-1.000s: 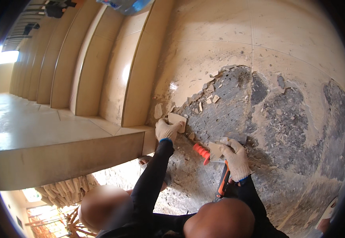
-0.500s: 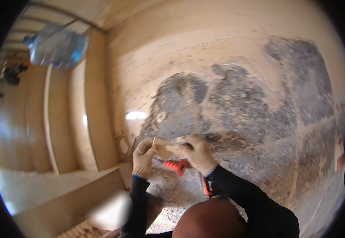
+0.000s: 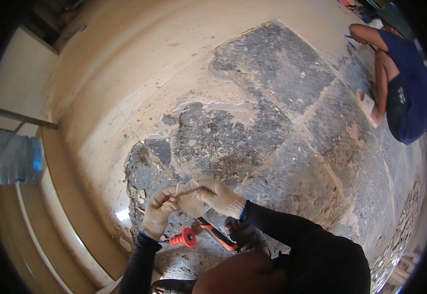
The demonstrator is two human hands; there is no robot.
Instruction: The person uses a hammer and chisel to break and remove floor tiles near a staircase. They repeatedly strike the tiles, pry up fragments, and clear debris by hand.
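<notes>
Both my hands wear cream knitted gloves and are close together over the broken floor. Between them is a thin, pale, partly see-through piece point(image 3: 192, 205), whose kind I cannot make out. My left hand point(image 3: 158, 210) pinches its left side, with a thin light strip standing up by the fingers. My right hand point(image 3: 221, 197) has its fingers closed on the upper right part. Just below my hands lies a chisel with a red ribbed grip and round guard point(image 3: 188, 237). Beside it rests a tool with an orange and black handle point(image 3: 217, 234), its head hidden.
Grey, chipped floor point(image 3: 272, 142) with loose shards spreads ahead, bordered by beige tiles point(image 3: 100, 117). Tiled steps point(image 3: 66, 215) descend at the left, where a clear blue water jug point(image 3: 17, 158) stands near a metal rail point(image 3: 22, 116). A co-worker in dark blue point(image 3: 409, 88) squats at far right.
The view has swung to the right, so the steps and jug shift left and the co-worker comes into full sight. My hands still hold the pale piece, now tilted with more of its surface showing.
</notes>
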